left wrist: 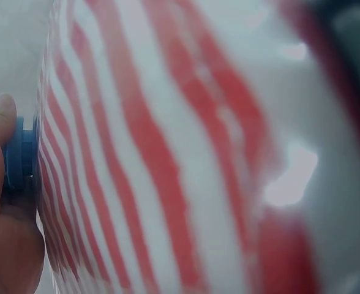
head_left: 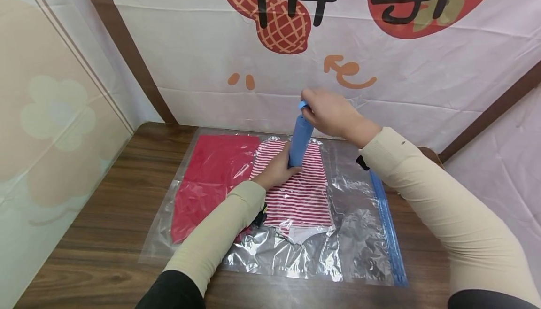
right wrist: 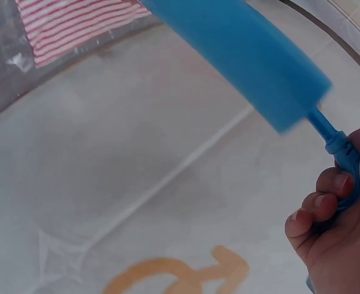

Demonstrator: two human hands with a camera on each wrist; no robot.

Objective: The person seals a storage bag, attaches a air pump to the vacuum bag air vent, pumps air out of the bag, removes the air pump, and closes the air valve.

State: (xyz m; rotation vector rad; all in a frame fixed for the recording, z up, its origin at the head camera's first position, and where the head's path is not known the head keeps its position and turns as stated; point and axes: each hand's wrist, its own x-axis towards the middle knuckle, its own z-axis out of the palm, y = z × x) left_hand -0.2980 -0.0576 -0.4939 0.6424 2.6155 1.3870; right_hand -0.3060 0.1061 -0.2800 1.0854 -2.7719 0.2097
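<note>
Only right wrist view clearly shows rod (right wrist: 321,124) of blue cylindrical plastic pump (head_left: 301,140); right hand (head_left: 331,113) grips handle (head_left: 303,104), left hand (head_left: 276,169) grips base.

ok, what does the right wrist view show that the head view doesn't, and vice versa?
Right wrist only: the fingernails of the right hand, plus a clear look at the thin blue rod of the blue cylindrical pump.
Head only: the left hand and the long blue zip strip edging the clear plastic bag.
Both: the right hand, pump, bag, some of the red-and-white striped cloth, and the orange arrow print.
</note>
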